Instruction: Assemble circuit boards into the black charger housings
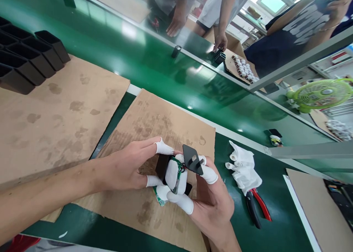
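Note:
My left hand (127, 165), with white finger cots on its thumb and fingertips, grips a small black casing (161, 166). My right hand (213, 198), also in finger cots, pinches a green circuit board assembly (173, 174) covered with white pads, partly at the casing's open end. A black cover plate with metal plug prongs (191, 159) sticks up beside my right fingers; wires run near it. Beneath the casing, another green board with a white part (160, 197) lies on the cardboard, partly hidden by the held pieces.
Several black open casings (30, 55) stand at the far left on a cardboard sheet (74, 112). Red-and-black pliers (257, 208) and a white cloth (245, 167) lie on the right. Beyond the metal frame (303, 57) are co-workers and a green fan (321, 96).

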Demonstrator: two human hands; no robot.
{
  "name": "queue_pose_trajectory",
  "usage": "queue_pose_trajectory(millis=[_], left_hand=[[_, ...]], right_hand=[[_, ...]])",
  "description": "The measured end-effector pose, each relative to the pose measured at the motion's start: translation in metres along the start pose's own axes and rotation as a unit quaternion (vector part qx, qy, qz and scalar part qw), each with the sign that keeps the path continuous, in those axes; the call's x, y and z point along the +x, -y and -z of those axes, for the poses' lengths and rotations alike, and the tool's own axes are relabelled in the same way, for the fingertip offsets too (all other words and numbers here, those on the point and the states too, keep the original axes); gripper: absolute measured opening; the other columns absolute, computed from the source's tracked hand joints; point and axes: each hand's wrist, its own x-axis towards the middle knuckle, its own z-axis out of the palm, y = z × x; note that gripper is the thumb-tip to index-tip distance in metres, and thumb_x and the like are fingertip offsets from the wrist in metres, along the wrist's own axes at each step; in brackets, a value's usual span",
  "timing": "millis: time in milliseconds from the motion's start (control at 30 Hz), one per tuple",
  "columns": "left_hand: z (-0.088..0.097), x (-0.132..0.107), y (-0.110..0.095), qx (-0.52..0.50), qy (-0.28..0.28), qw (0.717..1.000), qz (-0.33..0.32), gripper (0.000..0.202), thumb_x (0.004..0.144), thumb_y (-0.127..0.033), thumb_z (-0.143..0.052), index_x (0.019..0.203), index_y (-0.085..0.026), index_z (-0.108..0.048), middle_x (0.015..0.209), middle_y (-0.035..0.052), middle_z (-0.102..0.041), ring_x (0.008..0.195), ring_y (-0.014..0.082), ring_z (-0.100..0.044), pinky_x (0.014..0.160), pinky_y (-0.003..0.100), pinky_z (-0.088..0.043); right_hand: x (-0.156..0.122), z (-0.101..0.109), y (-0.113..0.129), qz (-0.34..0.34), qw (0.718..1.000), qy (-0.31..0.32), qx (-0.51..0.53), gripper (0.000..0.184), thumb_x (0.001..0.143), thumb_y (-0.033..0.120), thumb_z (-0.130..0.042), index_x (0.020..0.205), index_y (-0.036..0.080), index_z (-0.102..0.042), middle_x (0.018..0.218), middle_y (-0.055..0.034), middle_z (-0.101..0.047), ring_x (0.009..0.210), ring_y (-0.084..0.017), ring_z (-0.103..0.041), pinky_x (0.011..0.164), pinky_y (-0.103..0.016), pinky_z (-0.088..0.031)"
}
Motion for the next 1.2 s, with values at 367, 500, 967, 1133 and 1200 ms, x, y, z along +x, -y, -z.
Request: queue_pose_trajectory(millis=[367, 500, 967, 1133, 1200], left_hand=[[0.001, 0.003, -0.005, 0.001, 0.008, 1.0, 0.03, 0.052, 0.093, -0.008, -0.075, 0.141, -0.025, -0.064, 0.117, 0.004, -0.072, 0.102, 0.0223, -0.075, 0.087, 0.032, -0.063], [0.0, 0.005, -0.005, -0.028, 0.006, 0.998, 0.063, 0.049, 0.093, -0.016, -0.081, 0.138, -0.025, -0.066, 0.116, 0.0058, -0.076, 0.103, 0.0267, -0.079, 0.089, 0.04, -0.067], [-0.003, 0.004, -0.007, -0.08, -0.006, 0.992, 0.093, 0.042, 0.095, -0.017, -0.082, 0.132, -0.027, -0.067, 0.114, 0.0056, -0.075, 0.102, 0.0278, -0.08, 0.087, 0.044, -0.071], [-0.004, 0.005, -0.008, -0.118, -0.027, 0.987, 0.104, 0.047, 0.094, -0.018, -0.084, 0.136, -0.03, -0.066, 0.123, 0.0077, -0.078, 0.11, 0.031, -0.081, 0.097, 0.052, -0.073], [-0.006, 0.004, -0.005, -0.132, -0.045, 0.984, 0.112, 0.045, 0.093, -0.023, -0.087, 0.132, -0.029, -0.067, 0.124, 0.0088, -0.08, 0.11, 0.0328, -0.082, 0.096, 0.055, -0.073]], right_hand=[[0.016, -0.002, 0.013, -0.033, 0.999, 0.042, -0.013, 0.067, 0.092, 0.02, -0.098, 0.15, 0.038, -0.069, 0.144, -0.01, -0.064, 0.13, -0.032, -0.067, 0.107, -0.044, -0.064], [0.021, -0.004, 0.015, -0.05, 0.997, 0.054, 0.035, 0.071, 0.094, 0.025, -0.097, 0.156, 0.038, -0.066, 0.146, -0.0084, -0.065, 0.131, -0.031, -0.067, 0.108, -0.042, -0.061], [0.022, -0.012, 0.018, -0.076, 0.995, 0.016, 0.06, 0.059, 0.097, 0.024, -0.095, 0.15, 0.038, -0.073, 0.146, -0.0089, -0.071, 0.133, -0.033, -0.07, 0.108, -0.046, -0.064], [0.016, -0.012, 0.014, -0.107, 0.987, -0.005, 0.118, 0.074, 0.094, 0.03, -0.098, 0.16, 0.036, -0.065, 0.156, -0.0116, -0.069, 0.142, -0.035, -0.071, 0.121, -0.051, -0.062], [0.015, -0.012, 0.013, -0.121, 0.984, -0.006, 0.131, 0.073, 0.096, 0.029, -0.096, 0.161, 0.035, -0.064, 0.158, -0.0125, -0.069, 0.144, -0.034, -0.071, 0.125, -0.053, -0.06]])
